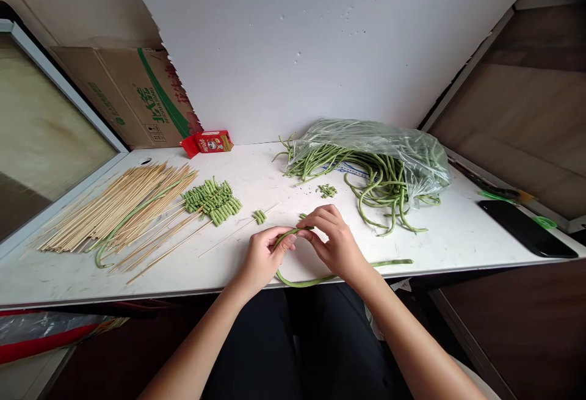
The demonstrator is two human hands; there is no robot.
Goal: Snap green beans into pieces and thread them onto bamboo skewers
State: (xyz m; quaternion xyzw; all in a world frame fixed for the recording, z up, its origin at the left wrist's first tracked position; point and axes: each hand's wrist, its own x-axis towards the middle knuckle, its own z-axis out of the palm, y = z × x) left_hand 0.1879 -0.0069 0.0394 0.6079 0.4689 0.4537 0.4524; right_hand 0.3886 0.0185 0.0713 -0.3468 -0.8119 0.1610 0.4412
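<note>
Both hands meet over the front of the white table, pinching one long green bean. My left hand is closed on the bean near its end. The fingers of my right hand close on the bean's tip, a short way right of the left fingers. From the left hand the bean loops down and runs right, passing behind my right wrist. Left of the hands lies a thin skewer with a few short bean pieces on it. Further left, skewers filled with cut bean pieces lie side by side.
Many bare bamboo skewers lie at the left, a long bean across them. A plastic bag of long beans sits at the back right, bean scraps before it. A red box stands behind; a black phone lies right.
</note>
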